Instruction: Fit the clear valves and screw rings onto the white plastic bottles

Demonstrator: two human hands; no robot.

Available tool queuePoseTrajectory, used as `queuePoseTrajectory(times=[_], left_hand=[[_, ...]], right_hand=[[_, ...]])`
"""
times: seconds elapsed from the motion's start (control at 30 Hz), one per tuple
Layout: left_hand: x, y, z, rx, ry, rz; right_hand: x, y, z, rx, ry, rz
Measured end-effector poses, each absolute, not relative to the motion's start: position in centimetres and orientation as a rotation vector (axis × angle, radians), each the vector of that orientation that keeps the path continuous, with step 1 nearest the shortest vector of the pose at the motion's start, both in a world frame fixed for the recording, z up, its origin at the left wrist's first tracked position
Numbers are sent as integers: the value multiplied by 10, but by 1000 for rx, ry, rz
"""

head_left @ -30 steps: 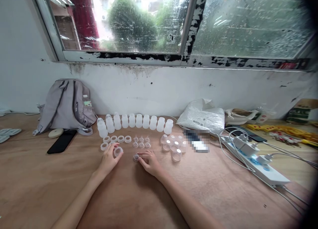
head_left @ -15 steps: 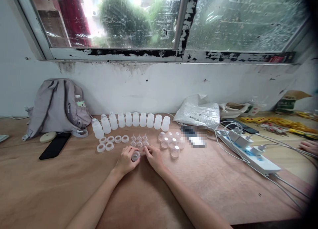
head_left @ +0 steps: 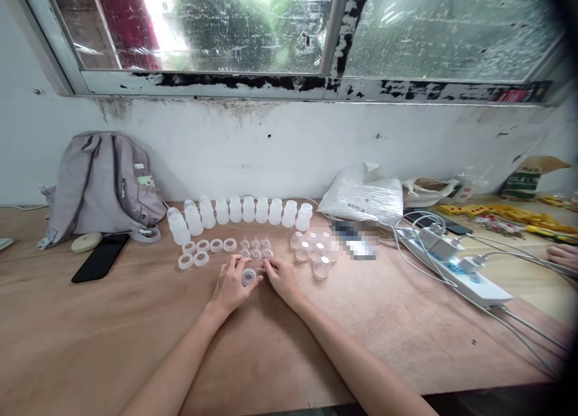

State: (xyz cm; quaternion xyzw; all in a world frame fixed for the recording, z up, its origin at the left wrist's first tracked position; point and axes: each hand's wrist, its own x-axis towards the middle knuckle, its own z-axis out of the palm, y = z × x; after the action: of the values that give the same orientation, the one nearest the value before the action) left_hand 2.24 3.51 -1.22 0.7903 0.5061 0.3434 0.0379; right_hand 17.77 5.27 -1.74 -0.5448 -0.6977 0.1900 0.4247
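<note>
My left hand (head_left: 232,285): fingers curled round one circular translucent plastic collar (head_left: 248,277), grasped low over the brown wooden tabletop (head_left: 271,350). My right hand (head_left: 282,279): fingertips just beside it, near six clear pointed plastic teats (head_left: 255,244) in two rows — whether they pinch anything, I cannot tell. Also: six whitish translucent plastic rings (head_left: 201,259), left; ten frosted-white waisted plastic bottles (head_left: 248,210), curved row behind; clear domed plastic caps (head_left: 320,268), right

Frosted, matt plastic bottles (head_left: 248,210) and smooth, translucent plastic rings (head_left: 217,249) share a smooth wooden tabletop (head_left: 112,332) with glossy clear plastic caps (head_left: 321,270), a matt cloth backpack (head_left: 99,184) and a shiny, crinkled plastic parcel (head_left: 370,196).
</note>
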Motion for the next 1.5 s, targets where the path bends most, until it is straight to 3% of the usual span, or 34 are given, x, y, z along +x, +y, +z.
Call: queuePoseTrajectory(times=[0.23,0.4,0.6,0.8,1.13,1.5], left_hand=[[24,35,-13,2170,1507,1155],[28,36,-10,1535,1219,1311],[33,31,-9,1033,942,1169],[38,30,-11,1111,1028,1214],[38,20,-14,1818,1259,1140],[41,17,-10,2007,1423,1091]], right_hand=[[179,53,-22,-1266,-1772,448],[175,42,-13,-1060,-1859,588],[165,30,-8,-1057,-1876,581],[164,37,-13,-1130,-1761,549],[165,41,-16,-1186,-1723,623],[166,49,-18,-1161,-1718,690]])
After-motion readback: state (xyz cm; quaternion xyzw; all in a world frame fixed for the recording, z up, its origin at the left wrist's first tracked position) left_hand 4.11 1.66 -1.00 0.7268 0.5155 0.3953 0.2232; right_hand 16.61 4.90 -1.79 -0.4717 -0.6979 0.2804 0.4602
